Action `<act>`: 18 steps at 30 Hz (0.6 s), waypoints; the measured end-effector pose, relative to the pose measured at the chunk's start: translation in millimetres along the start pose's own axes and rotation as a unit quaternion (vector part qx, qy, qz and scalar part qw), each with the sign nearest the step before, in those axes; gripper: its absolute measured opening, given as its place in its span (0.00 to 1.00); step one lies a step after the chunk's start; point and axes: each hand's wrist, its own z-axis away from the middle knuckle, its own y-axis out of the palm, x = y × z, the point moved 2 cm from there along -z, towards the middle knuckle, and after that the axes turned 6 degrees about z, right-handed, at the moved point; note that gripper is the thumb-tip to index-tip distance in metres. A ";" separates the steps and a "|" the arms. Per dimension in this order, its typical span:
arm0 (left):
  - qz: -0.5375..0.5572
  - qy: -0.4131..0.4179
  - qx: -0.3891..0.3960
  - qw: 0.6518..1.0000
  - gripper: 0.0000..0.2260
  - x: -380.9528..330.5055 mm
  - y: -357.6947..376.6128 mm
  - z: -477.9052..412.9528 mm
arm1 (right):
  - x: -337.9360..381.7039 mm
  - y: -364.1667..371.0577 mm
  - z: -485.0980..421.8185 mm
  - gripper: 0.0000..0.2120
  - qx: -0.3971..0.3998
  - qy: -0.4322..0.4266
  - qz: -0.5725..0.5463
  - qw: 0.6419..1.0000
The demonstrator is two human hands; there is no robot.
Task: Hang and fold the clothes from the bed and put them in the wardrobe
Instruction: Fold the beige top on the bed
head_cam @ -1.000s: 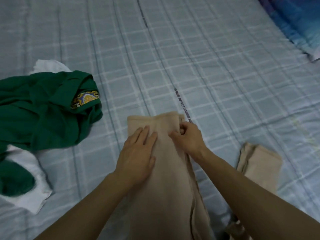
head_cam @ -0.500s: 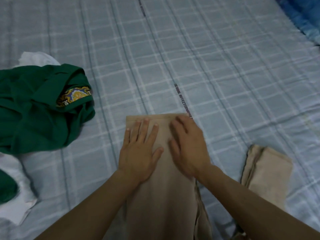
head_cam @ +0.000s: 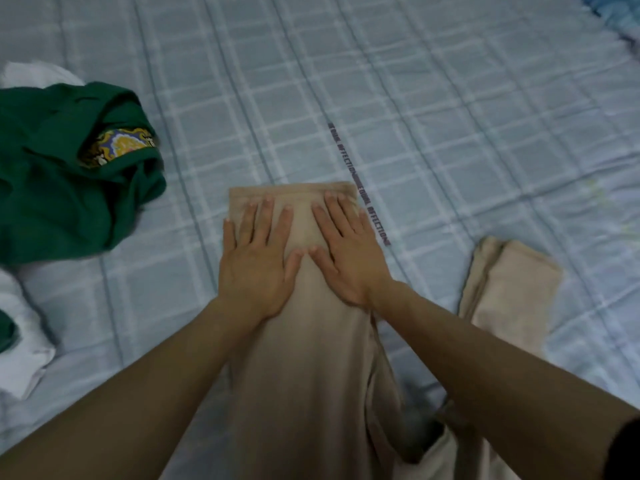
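A beige garment (head_cam: 311,358) lies lengthwise on the checked blue bed cover (head_cam: 433,116), its far end folded into a straight edge. My left hand (head_cam: 256,258) and my right hand (head_cam: 349,251) rest flat on that far end, side by side, fingers spread, thumbs nearly touching. Neither hand grips the cloth. Another part of beige cloth (head_cam: 509,292) lies folded to the right of my right forearm. A crumpled green garment (head_cam: 65,178) with a patterned yellow lining sits at the left.
White cloth (head_cam: 24,344) lies under and beside the green garment at the left edge. A blue patterned pillow or blanket (head_cam: 620,15) shows at the top right corner. A printed text stripe (head_cam: 346,157) runs across the cover.
My right hand let go of the pinched top edge and flattened onto the cloth. Both hands slid up toward the folded far edge, pressing it flat.
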 end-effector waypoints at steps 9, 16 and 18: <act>0.034 0.007 0.012 0.999 0.29 -47.8 24.1 125.3 | 9.0 -21.2 167.6 0.08 -0.012 0.139 -0.150 0.979; -0.008 -0.010 -0.007 1.000 0.29 -50.5 33.2 132.5 | 21.0 -7.9 223.5 0.12 0.043 0.158 -0.077 0.984; -0.007 -0.008 -0.009 1.000 0.29 -49.9 34.5 134.0 | 22.3 -6.5 224.6 0.08 0.031 0.154 -0.066 0.985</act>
